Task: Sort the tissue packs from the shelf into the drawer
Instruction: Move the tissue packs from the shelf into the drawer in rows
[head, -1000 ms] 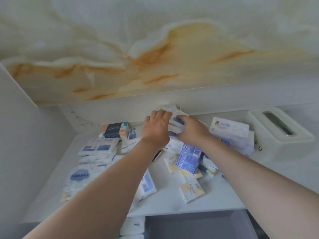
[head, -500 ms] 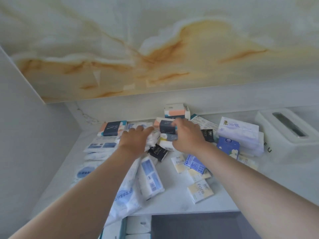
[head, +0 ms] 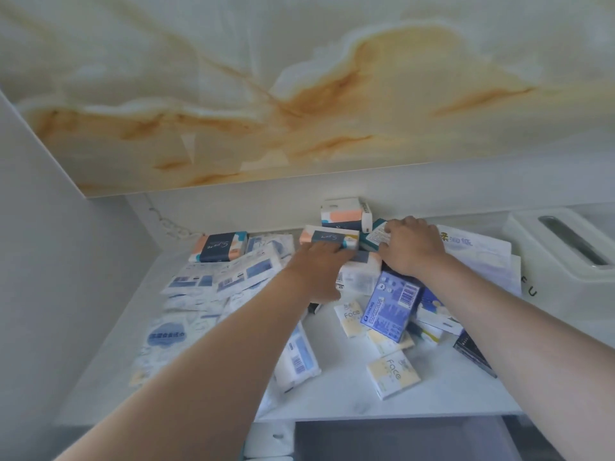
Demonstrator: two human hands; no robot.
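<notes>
Now I am laying left hand (head: 317, 271) flat on a light, squashy pack (head: 327, 237); right hand (head: 412, 249) covering teal pack (head: 372, 236), grip unclear; pinch its sides.

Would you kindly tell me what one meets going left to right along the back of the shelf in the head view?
In order: navy-and-peach tissue pack → left hand → right hand → large white tissue pack → white tissue box.
</notes>
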